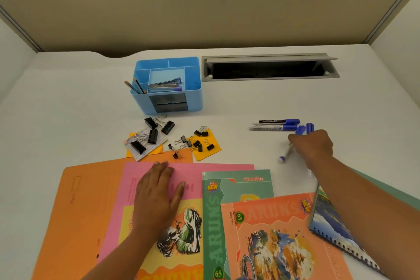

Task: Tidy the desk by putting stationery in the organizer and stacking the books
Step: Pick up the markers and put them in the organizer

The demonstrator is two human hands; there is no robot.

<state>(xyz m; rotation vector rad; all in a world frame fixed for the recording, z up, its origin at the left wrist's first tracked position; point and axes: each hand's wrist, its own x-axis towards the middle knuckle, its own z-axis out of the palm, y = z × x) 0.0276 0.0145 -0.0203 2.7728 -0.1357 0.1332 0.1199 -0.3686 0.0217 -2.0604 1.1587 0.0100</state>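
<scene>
Organizer (167, 88) smooth plastic (blue); desk (250, 102) matt white.

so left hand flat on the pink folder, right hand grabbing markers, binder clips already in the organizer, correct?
Not quite. The head view shows the binder clips are not in the organizer; they lie loose on the desk in front of it, some on sticky notes. The rest holds: left hand flat on the pink folder, right hand gripping markers.

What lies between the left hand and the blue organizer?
In the head view, black binder clips lie there on orange sticky notes, plus the pink folder's far edge.
</scene>
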